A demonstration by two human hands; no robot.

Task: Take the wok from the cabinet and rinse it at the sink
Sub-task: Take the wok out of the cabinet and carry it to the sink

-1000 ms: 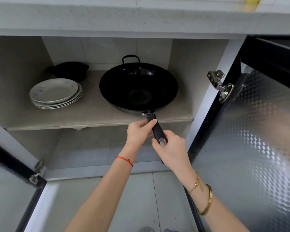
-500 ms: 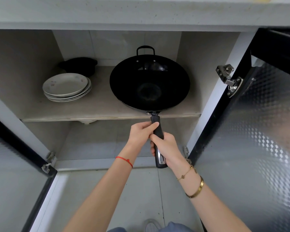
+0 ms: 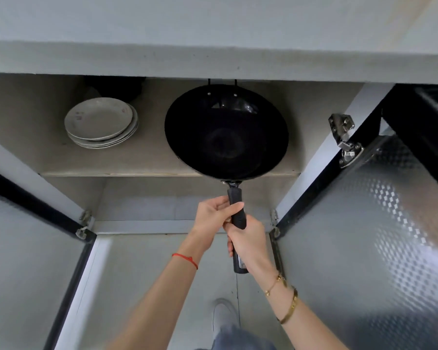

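Gripping the long black handle (image 3: 236, 210) of the wok (image 3: 226, 132), both hands are wrapped tight around it, one behind the other. The left hand (image 3: 212, 215) sits nearer the pan, its fingers curled over the handle from the left side, while the right hand (image 3: 248, 241) clamps the rear part, with the handle's end poking out below the wrist. The wok's bowl faces the camera, dark and round, over the right half of the cabinet shelf (image 3: 142, 162), its front rim jutting past the shelf edge; whether its base touches the shelf cannot be told. Its small loop handle at the far side is partly hidden under the countertop edge (image 3: 212, 61). To the wok's left, apart from it, a stack of pale plates (image 3: 101, 122) rests on the same shelf, and a dark pot (image 3: 114, 87) sits behind them in shadow. Both cabinet doors stand open, the right door (image 3: 377, 236) showing a patterned metallic panel and a steel hinge (image 3: 344, 140). A red string bracelet (image 3: 185, 260) circles the left wrist, gold bracelets (image 3: 286, 299) the right.
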